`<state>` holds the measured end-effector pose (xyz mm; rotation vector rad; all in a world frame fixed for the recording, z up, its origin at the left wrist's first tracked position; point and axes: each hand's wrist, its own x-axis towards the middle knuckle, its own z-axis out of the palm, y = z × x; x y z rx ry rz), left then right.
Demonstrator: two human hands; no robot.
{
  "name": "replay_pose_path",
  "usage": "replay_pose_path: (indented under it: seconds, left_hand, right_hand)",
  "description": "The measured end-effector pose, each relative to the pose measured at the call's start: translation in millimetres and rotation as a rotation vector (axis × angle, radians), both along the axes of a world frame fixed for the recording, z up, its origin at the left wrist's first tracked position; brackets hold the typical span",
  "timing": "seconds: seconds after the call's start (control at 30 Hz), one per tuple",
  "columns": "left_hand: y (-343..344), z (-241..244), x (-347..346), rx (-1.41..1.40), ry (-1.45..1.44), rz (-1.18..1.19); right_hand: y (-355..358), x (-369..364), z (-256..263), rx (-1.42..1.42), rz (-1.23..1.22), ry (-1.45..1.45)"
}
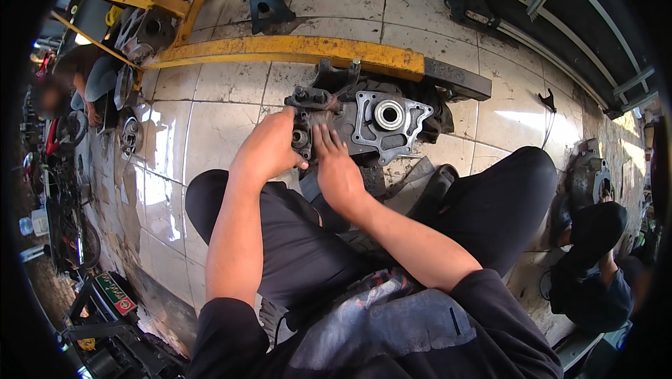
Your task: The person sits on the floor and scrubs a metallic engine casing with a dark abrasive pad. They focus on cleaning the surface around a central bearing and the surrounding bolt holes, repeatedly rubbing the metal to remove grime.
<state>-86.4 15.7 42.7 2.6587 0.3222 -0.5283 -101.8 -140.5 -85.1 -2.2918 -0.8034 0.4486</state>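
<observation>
A grey cast-metal gearbox housing [344, 129] lies in front of me between my knees. At its right end is a bright machined flange face [367, 135] with bolt holes around its edge. A ring-shaped bearing [389, 115] sits in that face. My left hand [265, 145] grasps the left end of the housing, its thumb on the near side beside a small round bore [299, 138]. Flat against the upper surface lies my right hand [338, 171], its extended fingertips slightly blurred. Whether anything thin lies under those fingers cannot be seen.
A yellow steel beam [294, 49] with a dark end runs just beyond the housing. Behind it stands a jack stand [265, 3]. A fork-shaped metal part [547, 101] lies to the right. Another person [593, 274] sits at right by a metal casing [590, 174]; one more [97, 82] is at left.
</observation>
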Motion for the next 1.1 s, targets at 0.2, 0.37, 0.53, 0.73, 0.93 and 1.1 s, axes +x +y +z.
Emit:
replay_pose_path:
  seconds: [0.2, 0.37, 0.53, 0.73, 0.93, 1.1]
  left_hand:
    - [-7, 7, -2, 0.010, 0.020, 0.035]
    - [-1, 4, -2, -0.011, -0.017, -0.019]
    - [-1, 6, -2, -0.016, 0.000, 0.013]
    - [0, 8, -2, -0.054, 0.040, 0.015]
    - [-3, 17, -11, -0.078, -0.048, 0.059]
    - [7, 27, -18, -0.162, -0.060, 0.155]
  right_hand:
    - [1, 2, 1, 0.090, -0.009, 0.021]
    - [-44, -8, -17, -0.141, 0.305, -0.184]
    - [-82, 16, 2, -0.053, -0.211, 0.269]
    - [-68, 33, 34, 0.236, -0.390, 0.499]
    - [-89, 35, 11, 0.761, -0.764, 1.182]
    - [-121, 49, 11, 0.372, -0.630, 1.109]
